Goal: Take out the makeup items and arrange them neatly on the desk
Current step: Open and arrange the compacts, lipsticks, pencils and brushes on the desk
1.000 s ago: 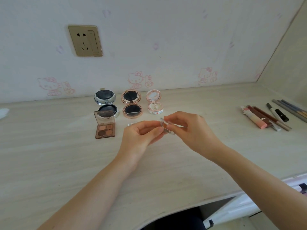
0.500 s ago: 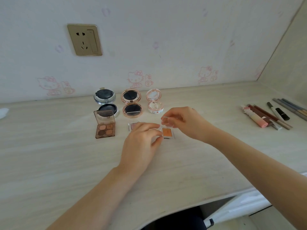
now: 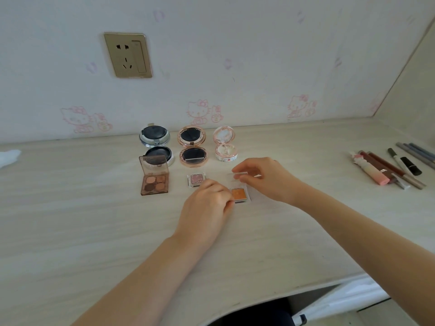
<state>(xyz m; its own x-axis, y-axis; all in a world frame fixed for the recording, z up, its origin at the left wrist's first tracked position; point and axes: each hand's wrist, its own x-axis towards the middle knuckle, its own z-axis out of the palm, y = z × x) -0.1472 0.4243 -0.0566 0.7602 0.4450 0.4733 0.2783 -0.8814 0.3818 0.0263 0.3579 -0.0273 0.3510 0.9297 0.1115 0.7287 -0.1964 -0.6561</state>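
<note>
No text, brand or number can be read — only cartoon-cat prints [image 3: 202,111] on the wall.

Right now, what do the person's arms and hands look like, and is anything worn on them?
Both forearms are bare as far as the picture shows: no sleeves. The left hand and right hand show no gloves, and no rings, watch or bracelet can be seen. The nails are too small to judge.

I am seeing soft, even daylight washing the pale tabletop [image 3: 70,220] and wall [image 3: 235,43], throwing only faint shadows under the arms. The wide lens is bowing the edges. Detail is looking slightly soft; no harsh glare is showing.
</note>
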